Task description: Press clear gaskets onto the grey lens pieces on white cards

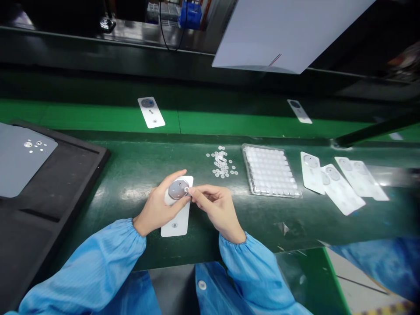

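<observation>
A white phone back cover [175, 225] with a round grey camera disc [177, 190] lies on the green bench in front of me. My left hand [159, 204] is closed around its upper part, thumb and fingers gripping the two sides of the disc. Pinched between the thumb and forefinger of my right hand [216, 205] is a small whitish ring [186, 189], held at the right edge of the disc. Beyond my right hand, many small clear discs [221, 162] lie in a loose heap. A clear tray [272, 171] with rows of white pieces stands beside them.
Several white phone covers [344, 192] lie overlapping at the right. Single covers [152, 116] rest on the bright green conveyor behind. A black tray [74, 162] with a grey panel [22, 166] stands at the left. Overhead hangs a white board [282, 30]. A blue sleeve [387, 262] shows at lower right.
</observation>
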The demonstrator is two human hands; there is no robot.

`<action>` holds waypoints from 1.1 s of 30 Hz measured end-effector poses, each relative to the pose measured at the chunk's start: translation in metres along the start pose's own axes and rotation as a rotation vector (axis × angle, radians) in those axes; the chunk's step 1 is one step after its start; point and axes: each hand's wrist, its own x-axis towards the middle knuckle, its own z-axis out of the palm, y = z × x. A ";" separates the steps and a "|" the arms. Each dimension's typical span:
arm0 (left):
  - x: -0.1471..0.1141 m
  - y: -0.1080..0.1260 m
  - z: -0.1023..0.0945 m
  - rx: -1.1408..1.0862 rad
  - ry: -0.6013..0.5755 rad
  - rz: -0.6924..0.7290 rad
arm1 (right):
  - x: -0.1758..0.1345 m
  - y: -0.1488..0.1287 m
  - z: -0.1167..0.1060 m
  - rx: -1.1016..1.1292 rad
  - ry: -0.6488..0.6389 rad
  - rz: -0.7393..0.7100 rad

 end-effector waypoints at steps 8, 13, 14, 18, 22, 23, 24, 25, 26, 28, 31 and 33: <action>0.000 0.004 0.001 -0.035 0.023 -0.034 | -0.002 -0.001 0.003 -0.059 0.020 -0.015; -0.001 0.006 0.002 -0.113 0.007 -0.069 | -0.003 -0.001 0.007 -0.084 0.061 -0.043; -0.001 0.006 0.002 -0.135 0.004 -0.076 | -0.003 -0.001 0.008 -0.088 0.072 -0.048; -0.001 0.005 0.002 -0.206 -0.003 -0.096 | -0.005 0.001 0.012 -0.103 0.108 -0.059; -0.002 0.004 0.003 -0.231 -0.002 -0.100 | -0.006 0.001 0.016 -0.130 0.143 -0.071; -0.002 0.004 0.003 -0.242 -0.001 -0.106 | -0.007 0.001 0.017 -0.136 0.152 -0.073; -0.003 0.005 0.003 -0.261 -0.002 -0.114 | -0.007 0.000 0.018 -0.139 0.159 -0.075; -0.003 0.005 0.003 -0.286 -0.007 -0.123 | -0.007 -0.001 0.018 -0.140 0.159 -0.073; -0.004 0.007 0.003 -0.316 -0.015 -0.130 | -0.007 -0.002 0.017 -0.140 0.150 -0.067; -0.006 0.009 0.001 -0.373 -0.030 -0.141 | -0.007 -0.005 0.015 -0.151 0.124 -0.049; -0.009 0.013 -0.001 -0.423 -0.031 -0.157 | -0.004 -0.007 0.009 -0.129 0.118 -0.018; -0.009 0.013 -0.003 -0.451 -0.046 -0.174 | 0.000 -0.004 0.006 -0.045 0.057 0.043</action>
